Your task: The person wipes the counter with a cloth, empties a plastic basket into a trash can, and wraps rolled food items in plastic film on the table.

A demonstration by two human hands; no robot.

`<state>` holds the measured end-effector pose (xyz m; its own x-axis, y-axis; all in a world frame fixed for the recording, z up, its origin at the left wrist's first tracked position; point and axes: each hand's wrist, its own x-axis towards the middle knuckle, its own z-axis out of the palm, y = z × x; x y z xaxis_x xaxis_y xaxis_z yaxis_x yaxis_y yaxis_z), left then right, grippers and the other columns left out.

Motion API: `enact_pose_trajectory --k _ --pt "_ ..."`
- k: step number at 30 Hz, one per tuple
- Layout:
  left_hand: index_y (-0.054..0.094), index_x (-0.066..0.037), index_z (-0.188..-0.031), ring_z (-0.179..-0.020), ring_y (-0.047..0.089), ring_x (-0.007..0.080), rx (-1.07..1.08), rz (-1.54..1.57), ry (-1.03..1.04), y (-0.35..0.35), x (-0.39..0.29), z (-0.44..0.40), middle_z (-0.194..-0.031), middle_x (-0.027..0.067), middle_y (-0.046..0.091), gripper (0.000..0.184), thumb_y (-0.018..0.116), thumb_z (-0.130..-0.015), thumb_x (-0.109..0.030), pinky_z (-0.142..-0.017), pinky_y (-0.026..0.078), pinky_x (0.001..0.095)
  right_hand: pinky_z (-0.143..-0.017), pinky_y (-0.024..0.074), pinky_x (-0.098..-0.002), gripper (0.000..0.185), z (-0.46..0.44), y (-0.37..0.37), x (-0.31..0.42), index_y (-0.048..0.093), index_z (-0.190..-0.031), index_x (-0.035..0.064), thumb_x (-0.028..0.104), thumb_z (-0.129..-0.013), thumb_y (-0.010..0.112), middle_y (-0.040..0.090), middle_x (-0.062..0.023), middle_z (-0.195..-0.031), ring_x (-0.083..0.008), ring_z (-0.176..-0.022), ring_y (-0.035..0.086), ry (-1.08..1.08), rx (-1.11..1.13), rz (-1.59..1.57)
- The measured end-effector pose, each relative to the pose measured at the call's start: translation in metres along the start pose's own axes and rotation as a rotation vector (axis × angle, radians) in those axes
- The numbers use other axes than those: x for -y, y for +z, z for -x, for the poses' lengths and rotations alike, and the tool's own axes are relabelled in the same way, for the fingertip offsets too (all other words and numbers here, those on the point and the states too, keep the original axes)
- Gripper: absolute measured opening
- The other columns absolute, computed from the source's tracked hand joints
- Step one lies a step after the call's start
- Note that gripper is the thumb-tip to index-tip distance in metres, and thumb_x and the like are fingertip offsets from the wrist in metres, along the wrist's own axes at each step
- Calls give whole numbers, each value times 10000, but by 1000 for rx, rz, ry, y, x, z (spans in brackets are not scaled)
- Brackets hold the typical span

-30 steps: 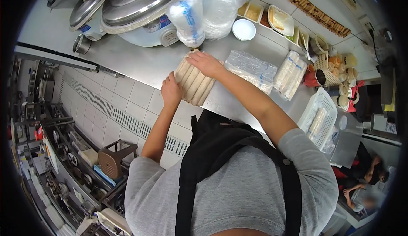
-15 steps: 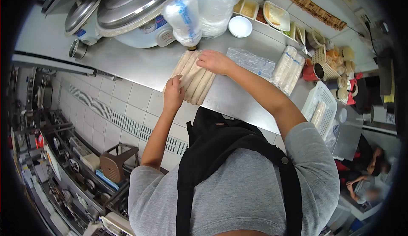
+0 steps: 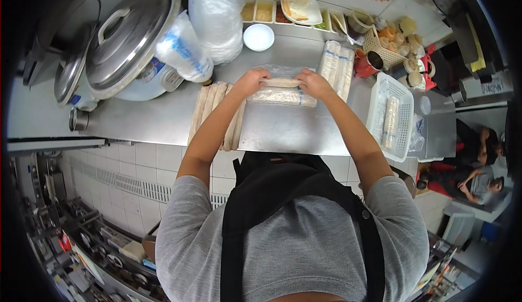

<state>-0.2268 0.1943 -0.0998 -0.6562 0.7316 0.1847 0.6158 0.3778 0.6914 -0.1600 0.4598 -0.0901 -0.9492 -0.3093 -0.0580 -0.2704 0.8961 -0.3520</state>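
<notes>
A long beige roll (image 3: 283, 82), like rolled flatbread or dough, lies crosswise between my hands over the steel counter. My left hand (image 3: 251, 83) closes on its left end, my right hand (image 3: 314, 84) on its right end. Under and just in front of the roll is a clear plastic bag (image 3: 283, 98) with blue print; more clear film (image 3: 280, 72) shows behind. Several similar beige rolls (image 3: 204, 105) lie side by side at the left, partly hidden by my left forearm. Plastic-wrapped rolls (image 3: 342, 73) lie just beyond my right hand.
At the left stand lidded metal pots (image 3: 128, 35) and bulging plastic bags (image 3: 215, 22). A white bowl (image 3: 259, 37) and ingredient tubs (image 3: 265, 11) sit at the back. To the right are a red cup (image 3: 370, 64) and a white basket (image 3: 375, 122) holding a wrapped roll. People sit far right.
Both hands have moved right from the group of beige rolls to the plastic, with one roll now held between them. The camera view has turned to the right.
</notes>
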Motion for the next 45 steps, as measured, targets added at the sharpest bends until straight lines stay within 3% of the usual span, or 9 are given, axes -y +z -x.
enact_pose_trajectory --k 3,15,19,25,27,30,33,38,45 --pt "630 -18 -943 -908 611 332 46 -39 22 9 24 -5 -967 160 649 230 672 -717 -10 -801 484 397 -1002 419 -368 375 -3 14 -1 579 -1197 144 132 -824 619 492 -115 -1344 -285 -1207 493 79 98 -10" --pt "628 -25 -934 -807 630 308 148 -54 -78 -6 30 -3 -881 152 655 231 722 -730 -78 -728 495 361 -949 454 -372 269 -5 13 5 630 -1115 110 134 -849 590 561 -132 -1236 -298 -1120 544 70 43 -100" --pt "630 -52 -956 -941 589 320 115 -196 -133 -16 22 -2 -997 146 629 294 749 -699 -132 -802 477 379 -992 414 -391 327 -13 4 6 632 -1129 127 175 -806 631 531 -118 -1282 -285 -1188 488 122 210 -118" --pt "607 -74 -1123 -1053 545 307 -31 -241 -219 7 49 -24 -1107 136 595 515 787 -652 -182 -860 454 382 -1086 255 -520 524 -39 9 0 553 -1266 157 134 -749 636 568 -139 -1218 -326 -1253 401 100 -390 196" --pt "585 -75 -1185 -1046 552 296 45 -201 -254 9 54 -28 -1108 143 598 581 792 -654 -188 -848 453 378 -1101 225 -535 613 -47 -10 5 501 -1325 170 110 -731 639 574 -128 -1220 -306 -1240 424 365 211 168" --pt "601 -82 -1183 -1076 532 331 305 169 -511 -8 29 -32 -1101 139 597 576 770 -645 -195 -894 444 395 -1072 297 -495 602 -38 -24 0 510 -1318 169 76 -733 615 596 -108 -1157 -281 -1202 460 201 266 114" --pt "601 -52 -1181 -1084 538 316 439 47 -408 -6 3 -10 -1126 137 596 498 710 -711 -181 -909 435 405 -1012 375 -437 567 -12 -7 -14 507 -1321 185 43 -775 569 594 -94 -1069 -255 -1121 501 -29 278 117" --pt "583 -54 -1214 -1086 564 290 -32 -497 161 29 -8 40 -1203 131 587 385 564 -830 -81 -935 425 421 -941 411 -381 492 49 16 10 526 -1293 113 29 -808 512 558 -80 -982 -247 -1010 516 -201 33 216" --pt "557 -54 -1236 -1208 506 302 -116 -464 97 45 -6 58 -1281 142 549 402 555 -836 -89 -1036 373 430 -859 404 -358 442 71 40 20 572 -1231 63 73 -790 537 528 -61 -883 -226 -909 522 -272 -262 189"
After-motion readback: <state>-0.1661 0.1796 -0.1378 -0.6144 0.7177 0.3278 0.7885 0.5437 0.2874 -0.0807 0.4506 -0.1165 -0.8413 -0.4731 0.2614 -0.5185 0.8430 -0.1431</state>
